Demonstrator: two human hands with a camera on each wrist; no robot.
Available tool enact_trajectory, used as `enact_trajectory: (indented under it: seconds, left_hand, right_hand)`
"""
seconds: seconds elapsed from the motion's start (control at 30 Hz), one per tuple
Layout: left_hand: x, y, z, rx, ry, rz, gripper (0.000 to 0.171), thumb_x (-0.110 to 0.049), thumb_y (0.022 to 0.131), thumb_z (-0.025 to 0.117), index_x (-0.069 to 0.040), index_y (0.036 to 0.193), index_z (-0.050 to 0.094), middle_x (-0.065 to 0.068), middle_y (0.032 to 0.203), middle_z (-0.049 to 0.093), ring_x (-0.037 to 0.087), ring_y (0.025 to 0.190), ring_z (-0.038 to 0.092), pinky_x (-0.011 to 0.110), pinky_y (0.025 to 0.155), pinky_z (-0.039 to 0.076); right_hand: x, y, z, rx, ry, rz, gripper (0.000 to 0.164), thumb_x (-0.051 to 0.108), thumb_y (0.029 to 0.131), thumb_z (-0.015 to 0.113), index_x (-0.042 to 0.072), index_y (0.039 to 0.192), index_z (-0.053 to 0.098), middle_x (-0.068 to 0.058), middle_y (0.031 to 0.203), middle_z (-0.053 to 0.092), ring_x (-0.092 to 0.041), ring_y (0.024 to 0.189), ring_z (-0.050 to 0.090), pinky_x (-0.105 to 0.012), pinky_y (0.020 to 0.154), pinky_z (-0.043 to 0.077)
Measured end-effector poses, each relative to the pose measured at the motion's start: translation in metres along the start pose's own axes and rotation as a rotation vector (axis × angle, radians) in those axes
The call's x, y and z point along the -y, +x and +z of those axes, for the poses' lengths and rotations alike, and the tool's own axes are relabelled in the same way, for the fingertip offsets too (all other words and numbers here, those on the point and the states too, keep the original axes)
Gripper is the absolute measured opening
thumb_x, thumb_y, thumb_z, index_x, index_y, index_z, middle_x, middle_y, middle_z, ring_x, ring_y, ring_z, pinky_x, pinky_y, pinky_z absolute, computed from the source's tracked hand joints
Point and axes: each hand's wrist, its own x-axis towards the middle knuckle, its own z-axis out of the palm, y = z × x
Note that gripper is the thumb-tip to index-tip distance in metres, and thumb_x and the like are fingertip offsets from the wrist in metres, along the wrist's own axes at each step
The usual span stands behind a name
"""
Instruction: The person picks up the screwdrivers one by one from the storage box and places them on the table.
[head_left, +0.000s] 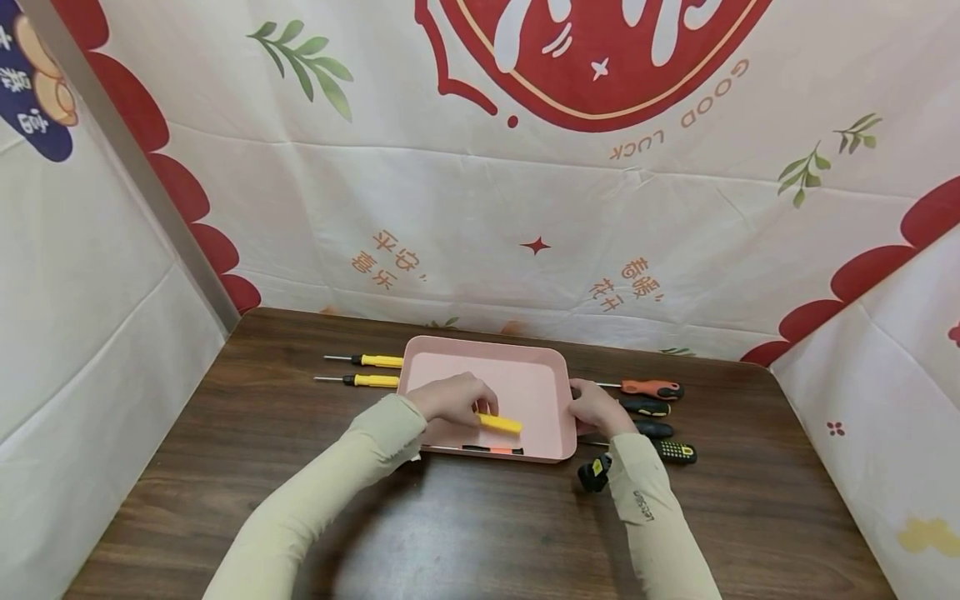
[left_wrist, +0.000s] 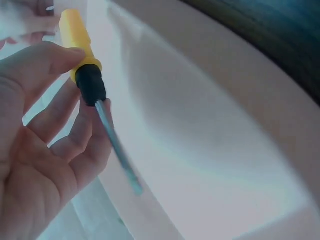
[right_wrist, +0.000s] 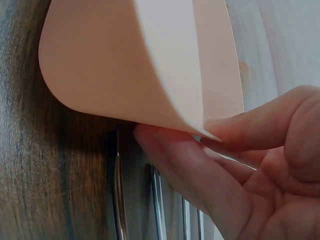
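Note:
My left hand [head_left: 456,398] pinches a yellow-handled screwdriver [head_left: 500,423] over the pink tray [head_left: 483,360]. In the left wrist view, thumb and fingers hold the screwdriver [left_wrist: 91,82] around its yellow handle and black collar, its metal shaft pointing down the frame. My right hand [head_left: 597,408] grips the tray's right rim; in the right wrist view the thumb is on the inner side of the tray wall [right_wrist: 100,60] and the fingers are beneath it. A small black-and-orange tool [head_left: 492,450] lies along the tray's front wall.
Two yellow screwdrivers [head_left: 375,381] lie left of the tray. To the right are an orange-handled screwdriver [head_left: 651,389], dark-handled ones [head_left: 645,407], a black-and-yellow dotted handle [head_left: 677,452] and a black tool with a yellow label [head_left: 595,472]. A printed cloth [head_left: 480,192] hangs behind the wooden table [head_left: 480,533].

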Motion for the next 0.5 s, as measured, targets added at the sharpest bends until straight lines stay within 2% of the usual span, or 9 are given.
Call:
enact_trajectory:
  seconds: [0.23,0.5]
  left_hand:
    - [0.01,-0.019,-0.019,-0.087,-0.052,0.074,0.02,-0.001,0.074,0.063,-0.005,0.093,0.069,0.002,0.085,0.066,0.01,0.076,0.059,0.019,0.069,0.046]
    - [0.029,-0.042,-0.032,-0.132,-0.111,0.01,0.023,-0.001,0.075,0.063,-0.006,0.096,0.069,0.001,0.091,0.068,0.008,0.08,0.06,0.02,0.073,0.048]
  right_hand:
    - [0.0,0.001,0.0,-0.004,-0.017,0.009,0.062,-0.006,0.081,0.042,-0.001,0.14,0.024,-0.026,0.12,0.047,-0.019,0.071,0.06,-0.037,0.06,0.052]
    - [-0.001,0.003,0.001,-0.011,-0.021,0.004,0.062,-0.006,0.08,0.042,-0.002,0.14,0.026,-0.025,0.12,0.048,-0.018,0.069,0.06,-0.037,0.06,0.052]
